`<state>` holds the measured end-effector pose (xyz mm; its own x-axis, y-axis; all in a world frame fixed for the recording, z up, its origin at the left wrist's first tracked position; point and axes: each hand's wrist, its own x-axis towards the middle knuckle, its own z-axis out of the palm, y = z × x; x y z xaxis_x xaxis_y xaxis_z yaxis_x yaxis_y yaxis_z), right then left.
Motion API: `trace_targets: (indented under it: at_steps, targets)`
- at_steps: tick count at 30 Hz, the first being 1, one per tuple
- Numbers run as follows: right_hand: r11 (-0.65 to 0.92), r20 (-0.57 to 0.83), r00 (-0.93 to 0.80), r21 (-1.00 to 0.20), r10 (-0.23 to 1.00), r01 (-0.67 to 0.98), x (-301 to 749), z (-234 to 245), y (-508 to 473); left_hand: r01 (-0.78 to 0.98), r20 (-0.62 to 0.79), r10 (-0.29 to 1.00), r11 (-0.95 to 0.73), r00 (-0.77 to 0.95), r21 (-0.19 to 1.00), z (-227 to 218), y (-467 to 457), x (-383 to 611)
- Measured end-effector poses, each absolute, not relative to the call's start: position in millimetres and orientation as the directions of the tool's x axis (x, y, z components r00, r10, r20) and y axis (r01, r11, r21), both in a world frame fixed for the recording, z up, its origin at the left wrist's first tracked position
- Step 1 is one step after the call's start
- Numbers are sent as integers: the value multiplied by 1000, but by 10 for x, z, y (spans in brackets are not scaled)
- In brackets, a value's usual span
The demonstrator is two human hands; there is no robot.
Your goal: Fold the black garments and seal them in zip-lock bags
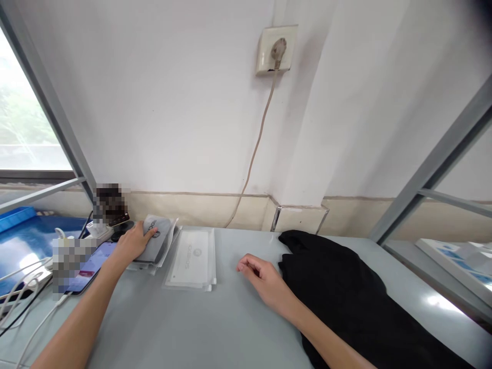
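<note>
My left hand (134, 242) rests palm down on a stack of grey printed bags (160, 238) at the back left of the grey table (230, 328), fingers flat on the top one. A second stack of clear flat bags (191, 258) lies just right of it. My right hand (263, 279) lies on the table with its fingers loosely curled, holding nothing. It sits between the clear bags and a black garment (346, 297) spread to its right.
A phone (94, 266) with a lit screen lies left of my left arm, among white cables (23, 292) and a power strip. A blue tray (23, 241) stands at far left. A cord runs from the wall socket (275, 49) down to the table. Metal frame bars stand at both sides.
</note>
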<state>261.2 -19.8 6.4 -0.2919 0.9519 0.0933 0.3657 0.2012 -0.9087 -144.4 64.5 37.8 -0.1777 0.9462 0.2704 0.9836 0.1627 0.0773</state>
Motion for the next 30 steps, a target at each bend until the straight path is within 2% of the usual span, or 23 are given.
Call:
trace_targets:
  at_steps: [5,8,11,14,18,22,25,30]
  targets:
    - [201,91,-303,-914,948,354,2615,30,-187,982,254,948,182,-191,56,390,601,-1438]
    - [193,87,-298,-918,951,348,2613,37,-187,986,305,938,165,-163,20,434,563,-1396]
    - [189,83,-291,-915,953,357,2608,42,-182,1000,411,911,-2,-5,15,504,540,-1325]
    - [186,77,-292,-913,953,364,2601,41,-177,981,389,914,-163,111,102,536,536,-1247]
    - [183,72,-293,-910,953,371,2599,35,-175,981,307,950,-107,53,163,469,542,-1173]
    - [201,90,-300,-910,950,364,2609,21,-176,989,301,952,-100,64,107,338,540,-1167]
    - [201,89,-299,-908,950,367,2613,17,-180,997,227,974,-45,31,57,257,543,-1186]
    - [195,89,-279,-904,956,381,2605,40,-190,999,156,988,-19,12,47,178,568,-1221]
